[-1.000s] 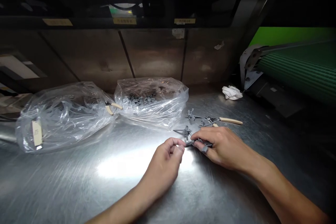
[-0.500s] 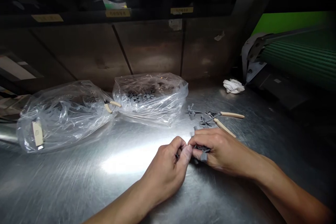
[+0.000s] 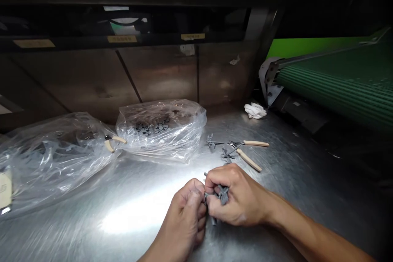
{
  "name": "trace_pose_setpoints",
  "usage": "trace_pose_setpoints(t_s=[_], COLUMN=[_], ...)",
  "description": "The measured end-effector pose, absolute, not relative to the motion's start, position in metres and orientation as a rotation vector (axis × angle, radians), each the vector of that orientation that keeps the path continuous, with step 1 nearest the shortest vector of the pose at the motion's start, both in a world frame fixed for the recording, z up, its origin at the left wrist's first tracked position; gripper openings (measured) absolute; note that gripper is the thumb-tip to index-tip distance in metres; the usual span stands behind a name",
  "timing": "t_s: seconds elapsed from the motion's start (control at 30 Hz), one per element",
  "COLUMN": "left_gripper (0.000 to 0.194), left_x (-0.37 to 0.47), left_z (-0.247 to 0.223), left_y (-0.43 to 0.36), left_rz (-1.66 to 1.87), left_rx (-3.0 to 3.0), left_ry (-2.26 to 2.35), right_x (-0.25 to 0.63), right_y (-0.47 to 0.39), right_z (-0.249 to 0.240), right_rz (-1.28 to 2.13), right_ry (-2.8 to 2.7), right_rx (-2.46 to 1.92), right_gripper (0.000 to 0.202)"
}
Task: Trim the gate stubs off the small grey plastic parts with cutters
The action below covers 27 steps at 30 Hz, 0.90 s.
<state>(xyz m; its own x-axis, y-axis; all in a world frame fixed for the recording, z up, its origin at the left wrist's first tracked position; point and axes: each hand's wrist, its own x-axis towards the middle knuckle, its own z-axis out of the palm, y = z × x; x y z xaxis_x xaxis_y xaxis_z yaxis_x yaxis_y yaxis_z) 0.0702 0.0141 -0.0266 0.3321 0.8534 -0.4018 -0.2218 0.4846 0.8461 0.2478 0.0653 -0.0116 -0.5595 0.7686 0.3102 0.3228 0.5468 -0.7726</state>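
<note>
Close together above the metal table point(image 3: 138, 188), my two hands meet with their fingertips almost touching. My right hand point(image 3: 236, 194) is closed around a grey plastic sprue piece point(image 3: 223, 195), whose small branches stick out between the fingers. My left hand point(image 3: 186, 217) is closed in a pinch beside it; what its fingertips grip is mostly hidden. Just beyond the right hand lies a pair of nippers point(image 3: 245, 144) with cream handles, spread apart. Small grey plastic scraps point(image 3: 226, 154) lie by its jaws.
A clear plastic bag point(image 3: 184, 143) with many small grey parts stands at the back. Left of it is another clear bag point(image 3: 61, 159), with cream-handled pliers point(image 3: 114, 142) at its edge. A crumpled white cloth point(image 3: 255, 110) lies near the green conveyor point(image 3: 331, 86).
The view has shifted, so the table things appear further left and lower. My hands stay together; the grey piece in my right hand has turned, and my left fingers are curled tighter.
</note>
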Motion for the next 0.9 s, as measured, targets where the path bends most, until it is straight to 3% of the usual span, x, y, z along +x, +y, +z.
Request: trace_pose_setpoints(t_s=[0.27, 0.4, 0.43, 0.7, 0.9], left_gripper=[0.040, 0.020, 0.017, 0.011, 0.010], left_x=[0.051, 0.045, 0.046, 0.046, 0.032], left_z=[-0.015, -0.020, -0.022, -0.018, -0.004], left_y=[0.044, 0.051, 0.051, 0.056, 0.059], left_rz=[1.071, 0.898, 0.885, 0.926, 1.010], left_rx=[0.418, 0.305, 0.282, 0.255, 0.309], left_ry=[0.976, 0.835, 0.821, 0.800, 0.879], right_x=[0.253, 0.272, 0.277, 0.276, 0.250], right_y=[0.062, 0.072, 0.077, 0.147, 0.166], right_z=[-0.001, 0.014, 0.016, 0.007, 0.002], right_rz=[1.021, 0.899, 0.840, 0.330, 0.253], right_ry=[-2.150, -2.265, -2.248, -2.086, -2.182], right_rx=[-0.814, -1.020, -1.101, -1.761, -1.814], right_gripper=[0.007, 0.054, 0.058, 0.045, 0.032])
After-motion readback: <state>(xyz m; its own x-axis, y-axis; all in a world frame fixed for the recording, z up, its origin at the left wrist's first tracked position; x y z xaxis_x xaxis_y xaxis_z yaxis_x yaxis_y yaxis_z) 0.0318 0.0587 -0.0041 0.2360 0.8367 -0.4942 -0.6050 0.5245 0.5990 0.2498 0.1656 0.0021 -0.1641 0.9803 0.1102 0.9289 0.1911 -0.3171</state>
